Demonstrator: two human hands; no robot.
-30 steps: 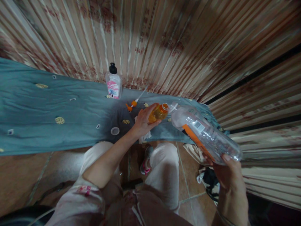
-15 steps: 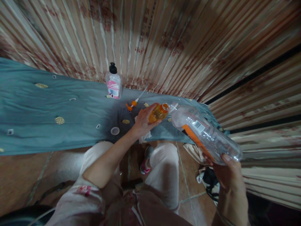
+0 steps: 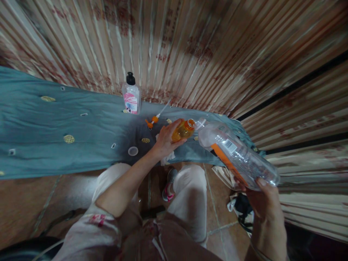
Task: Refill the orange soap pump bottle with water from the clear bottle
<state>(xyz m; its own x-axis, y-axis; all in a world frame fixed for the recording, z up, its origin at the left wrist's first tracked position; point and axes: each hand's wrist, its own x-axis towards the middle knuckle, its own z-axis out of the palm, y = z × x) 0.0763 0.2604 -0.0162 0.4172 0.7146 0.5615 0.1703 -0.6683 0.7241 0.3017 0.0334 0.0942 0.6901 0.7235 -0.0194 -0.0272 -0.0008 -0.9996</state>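
The left arm enters from the lower left of the frame, its pale sleeve ending near the elbow. From there the bare forearm slants up and to the right, to the left hand just right of the frame's centre. The fingers of that hand are curled around an amber bottle, thumb side toward the top of the frame; how far the fingertips wrap beneath is hidden. The bottle lies tilted, its uncapped neck pointing right.

The right forearm rises steeply from the lower right, and the right hand grips the base end of a large clear bottle. Its thumb rests over the near side, while the other fingers are partly hidden underneath. This bottle slants across the right of centre, base low and to the right, mouth up and to the left, right at the amber bottle's neck; whether the rims touch is unclear.

An orange pump head lies on the teal cloth, left of and above the left hand.
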